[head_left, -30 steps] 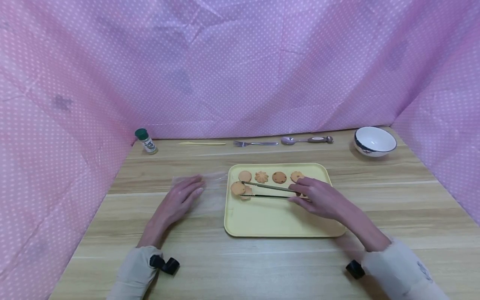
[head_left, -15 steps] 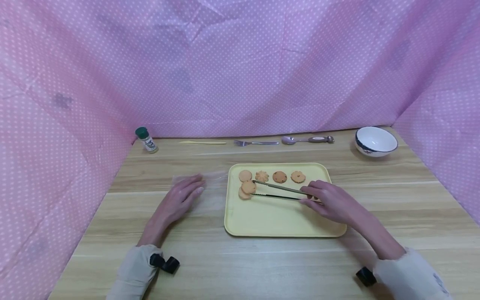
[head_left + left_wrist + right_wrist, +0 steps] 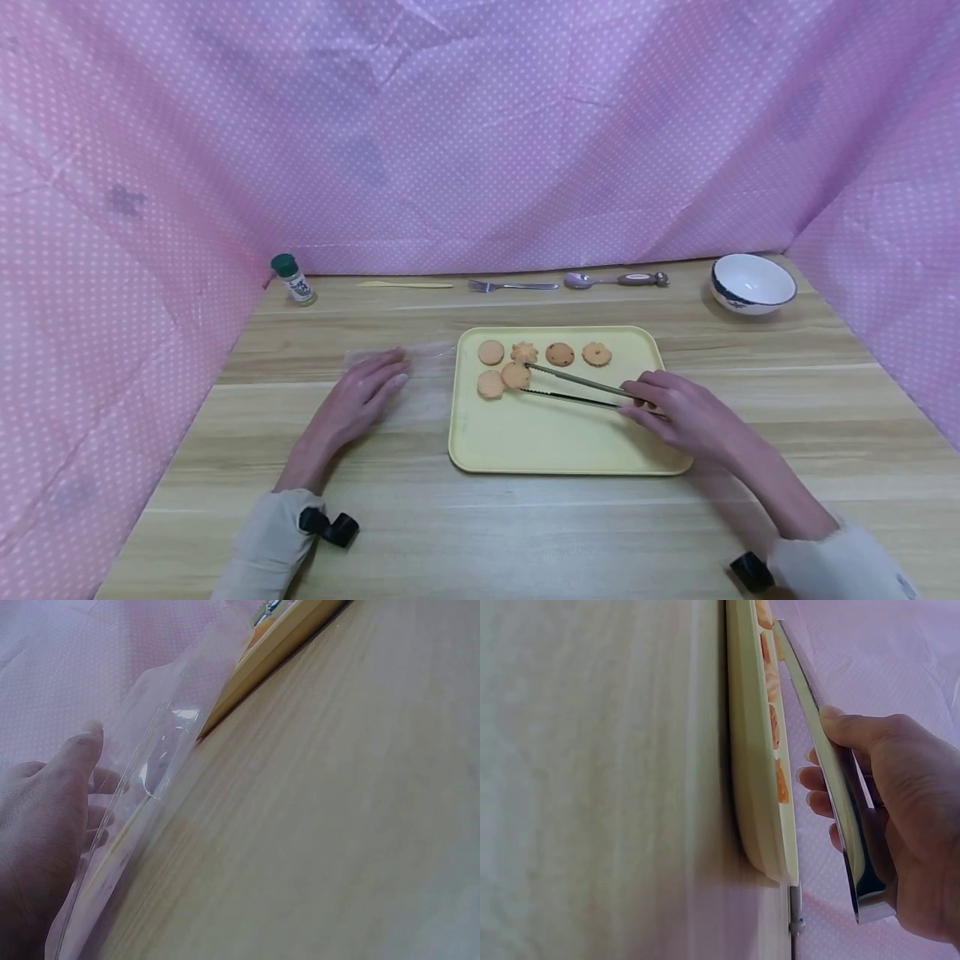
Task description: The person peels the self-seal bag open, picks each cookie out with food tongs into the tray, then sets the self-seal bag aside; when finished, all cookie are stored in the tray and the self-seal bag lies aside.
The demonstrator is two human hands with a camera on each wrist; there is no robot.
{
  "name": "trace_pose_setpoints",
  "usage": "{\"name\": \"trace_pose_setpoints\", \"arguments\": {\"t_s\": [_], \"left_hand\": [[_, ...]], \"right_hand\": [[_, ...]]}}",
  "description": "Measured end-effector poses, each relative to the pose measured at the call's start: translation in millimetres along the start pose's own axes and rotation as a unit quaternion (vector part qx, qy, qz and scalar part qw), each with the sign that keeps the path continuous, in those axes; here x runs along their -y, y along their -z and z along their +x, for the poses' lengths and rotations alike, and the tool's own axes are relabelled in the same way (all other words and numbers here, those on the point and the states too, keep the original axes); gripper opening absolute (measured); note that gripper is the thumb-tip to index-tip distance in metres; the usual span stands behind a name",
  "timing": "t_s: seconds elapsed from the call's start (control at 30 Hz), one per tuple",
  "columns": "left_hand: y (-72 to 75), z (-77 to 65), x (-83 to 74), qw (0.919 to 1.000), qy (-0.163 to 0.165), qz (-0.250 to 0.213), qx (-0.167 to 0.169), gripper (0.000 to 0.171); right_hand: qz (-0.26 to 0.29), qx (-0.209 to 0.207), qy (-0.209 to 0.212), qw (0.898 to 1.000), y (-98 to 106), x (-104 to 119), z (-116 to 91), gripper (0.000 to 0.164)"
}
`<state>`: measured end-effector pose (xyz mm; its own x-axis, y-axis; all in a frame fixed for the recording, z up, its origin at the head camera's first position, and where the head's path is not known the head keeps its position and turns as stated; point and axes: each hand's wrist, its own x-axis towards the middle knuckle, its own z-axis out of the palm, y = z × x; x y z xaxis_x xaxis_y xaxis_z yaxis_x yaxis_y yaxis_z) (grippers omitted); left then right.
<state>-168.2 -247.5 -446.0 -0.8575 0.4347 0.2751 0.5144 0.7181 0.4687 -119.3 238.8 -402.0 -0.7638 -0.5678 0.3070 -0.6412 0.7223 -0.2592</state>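
Observation:
My right hand grips metal tongs, thumb on one arm and fingers on the other. The tong tips hold a round speckled cookie at its right edge, above the yellow tray. Just left of it lies a pale cookie. Behind, a row holds a round pale cookie, a star-shaped cookie, a darker cookie and a flower-shaped cookie. My left hand rests with relaxed fingers against a clear plastic bag beside the tray; no pinch is visible.
Along the back of the wooden table lie a yellow knife, a fork and a spoon. A green-capped shaker stands at the back left, a white bowl at the back right. Pink dotted cloth hangs behind.
My right hand has moved right with the tongs, carrying the speckled cookie across from the left side of the pale cookie to its right. My left hand and the bag have stayed still.

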Motion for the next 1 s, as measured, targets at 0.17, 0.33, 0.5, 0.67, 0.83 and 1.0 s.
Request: {"name": "trace_pose_setpoints", "arguments": {"t_s": [0.17,0.33,0.5,0.67,0.83,1.0], "left_hand": [[0.0,-0.4,0.5,1.0,-0.005,0.001,-0.004,0.038],[0.1,-0.4,0.3,1.0,-0.003,-0.001,-0.001,0.039],[0.3,-0.3,0.7,1.0,-0.003,0.0,0.0,0.039],[0.2,-0.3,1.3,1.0,-0.005,0.002,0.0,0.039],[0.0,-0.2,1.2,1.0,-0.004,0.002,0.002,0.039],[0.0,-0.2,0.6,1.0,0.001,0.0,0.004,0.039]], "right_hand": [[0.001,-0.006,-0.008,1.0,0,-1,-6,0.027],[0.003,-0.001,-0.017,1.0,0,-3,-9,0.027],[0.0,0.009,-0.021,1.0,-1,-3,-12,0.027],[-0.001,0.004,-0.015,1.0,-3,-4,-14,0.026],[0.0,-0.011,0.0,1.0,-5,-5,-16,0.026],[0.001,-0.019,0.011,1.0,-8,-6,-17,0.025]]}}
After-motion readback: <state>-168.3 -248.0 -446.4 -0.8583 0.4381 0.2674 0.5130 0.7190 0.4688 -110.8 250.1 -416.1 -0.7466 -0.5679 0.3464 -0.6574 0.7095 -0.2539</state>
